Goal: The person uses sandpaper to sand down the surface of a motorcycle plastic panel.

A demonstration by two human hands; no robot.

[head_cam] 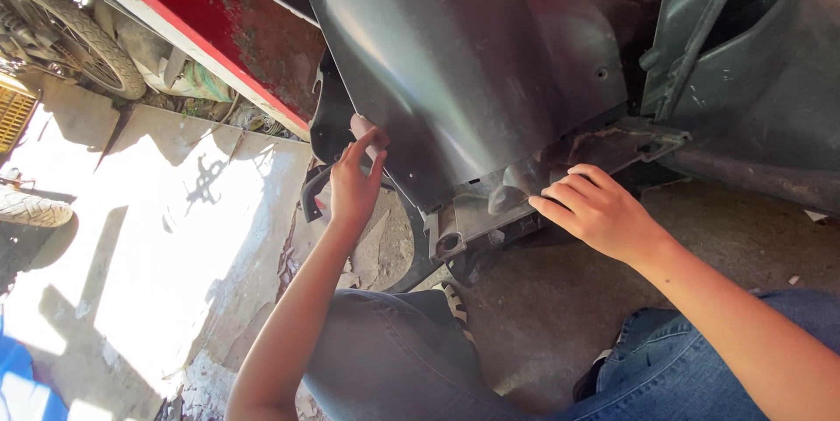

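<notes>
1. Both hands are up at the lower edge of a large dark grey plastic body panel (pixel 464 62), the kind of cowling a scooter wears — it hangs far of the person's knees and fills the upper middle of the view.
2. Left hand (pixel 354 185): fingers pinched on the panel's left lower corner, thumb and forefinger closed over the edge. Grip looks light, fingertips only.
3. Right hand (pixel 595 211): fingers curled and half closed, tips resting on the panel's bottom rim by a black mounting bracket (pixel 612 145). Whether it truly grasps anything — cannot tell; palm faces away.
4. Key relation: panel lies directly far of and above both hands, its long axis slanting from far left down to near right. The lower rim runs between the two hands, left hand at its higher end.
5. Nearness: both touch the panel; right hand sits lower, nearer the concrete floor (pixel 542 316).
6. Surroundings: red-and-white painted beam (pixel 201 10) far left, tyre (pixel 96 45) beyond it.
</notes>
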